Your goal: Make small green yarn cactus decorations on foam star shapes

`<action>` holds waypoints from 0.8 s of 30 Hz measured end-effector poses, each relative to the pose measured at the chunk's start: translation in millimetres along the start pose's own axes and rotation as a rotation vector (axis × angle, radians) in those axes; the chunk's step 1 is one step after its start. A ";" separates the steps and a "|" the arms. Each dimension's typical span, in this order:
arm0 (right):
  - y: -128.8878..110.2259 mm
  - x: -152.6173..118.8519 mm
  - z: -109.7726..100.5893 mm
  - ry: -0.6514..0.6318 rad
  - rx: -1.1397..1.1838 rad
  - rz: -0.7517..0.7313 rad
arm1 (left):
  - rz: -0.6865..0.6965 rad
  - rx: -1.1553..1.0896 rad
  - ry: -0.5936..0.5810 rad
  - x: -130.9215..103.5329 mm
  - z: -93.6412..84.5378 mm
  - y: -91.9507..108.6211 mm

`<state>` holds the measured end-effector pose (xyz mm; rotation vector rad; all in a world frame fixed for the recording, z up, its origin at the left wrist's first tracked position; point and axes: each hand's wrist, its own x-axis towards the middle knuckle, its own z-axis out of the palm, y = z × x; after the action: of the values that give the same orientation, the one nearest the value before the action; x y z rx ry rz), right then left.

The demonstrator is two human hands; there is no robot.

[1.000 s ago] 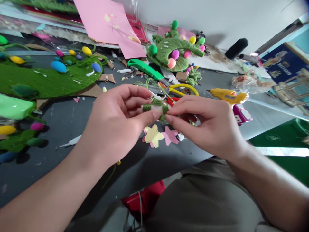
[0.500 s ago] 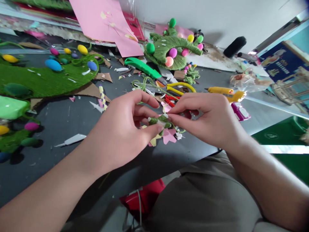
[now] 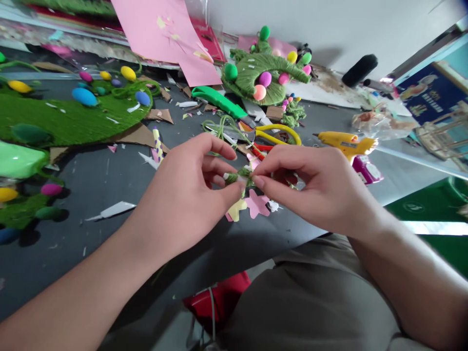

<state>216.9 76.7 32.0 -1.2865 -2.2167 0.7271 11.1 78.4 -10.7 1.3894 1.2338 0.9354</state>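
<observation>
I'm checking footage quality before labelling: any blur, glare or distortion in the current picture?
Head view: small green piece slightly soft; pale sheen along the table; left edge smeared; wide-angle stretching towards the corners; dark shadow beside the black cylinder.

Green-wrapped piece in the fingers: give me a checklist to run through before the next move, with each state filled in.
1. Green-wrapped piece held by the left hand: ok, between thumb and fingers.
2. Right hand at the piece: ok, thumb and forefinger close together at its edge.
3. Whole wrapping visible for inspection: not ok, fingers cover part of it.
4. Yarn free of snags at the right fingertips: cannot tell, hidden.
5. Surface near the fingers uncluttered: not ok, a pink star and a yellow star lie there.
6. Glue gun cool: cannot tell.
</observation>
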 end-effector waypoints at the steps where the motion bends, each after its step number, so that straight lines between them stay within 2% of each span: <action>1: -1.0 -0.2 0.7 0.002 0.002 -0.001 | -0.003 -0.002 0.007 0.4 0.6 0.5; 9: -6.7 -1.1 6.9 0.114 -0.019 0.011 | 0.080 0.035 0.144 2.5 4.3 3.9; 16: -1.7 -2.0 10.2 0.125 -0.043 -0.069 | 0.102 -0.042 0.175 3.5 3.2 1.1; 20: 0.9 -2.9 10.0 0.155 -0.093 -0.140 | 0.060 -0.157 0.186 6.0 1.7 0.4; 24: 2.8 -3.1 8.9 0.158 -0.090 -0.183 | -0.028 -0.304 0.144 7.8 0.3 2.1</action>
<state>214.5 73.3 23.2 -1.1220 -2.2223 0.4467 13.1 86.0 -9.2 1.0776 1.1572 1.1666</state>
